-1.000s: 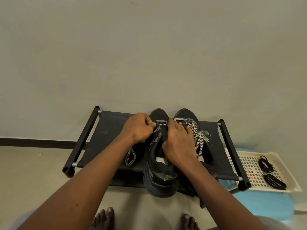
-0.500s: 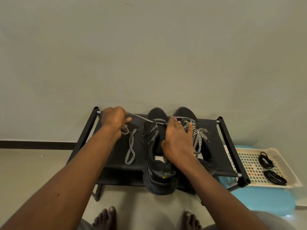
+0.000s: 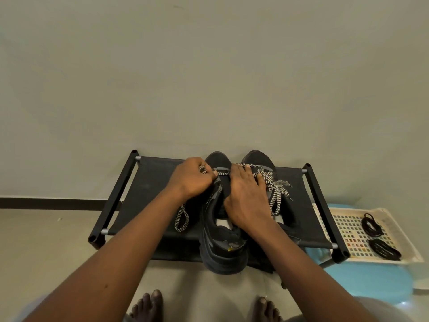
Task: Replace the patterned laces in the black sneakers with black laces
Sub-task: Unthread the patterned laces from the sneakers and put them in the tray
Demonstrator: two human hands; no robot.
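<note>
Near the rack's [image 3: 148,189] far edge, left of centre, the left hand [image 3: 192,178] makes a closed grip on the patterned lace [image 3: 182,219]. Its fingers curl round the lace, a bit of black-and-white weave shows at the knuckles, and a slack loop hangs below the wrist onto the fabric. A short stretch runs from the fist to the toe-end eyelets, so the fist is probably there to draw the lace out sideways.

The left sneaker [image 3: 222,252] lies mid-rack, toe to the far edge, heel overhanging the near edge. It is matte black with a thick sole, and its eyelet rows are mostly hidden. The right hand [image 3: 246,201] lies flat on it, fingers straight, grip open — likely pinning the shoe so the pull does not drag it.

Just beside it, the right sneaker [image 3: 260,159] has the other lace [image 3: 276,194] threaded and bunched in a loose knot. Past the rack's right edge, a tray [image 3: 343,228] on a blue stool [image 3: 371,284] holds two coiled black laces [image 3: 372,225] — seemingly parked within reach for rethreading.
</note>
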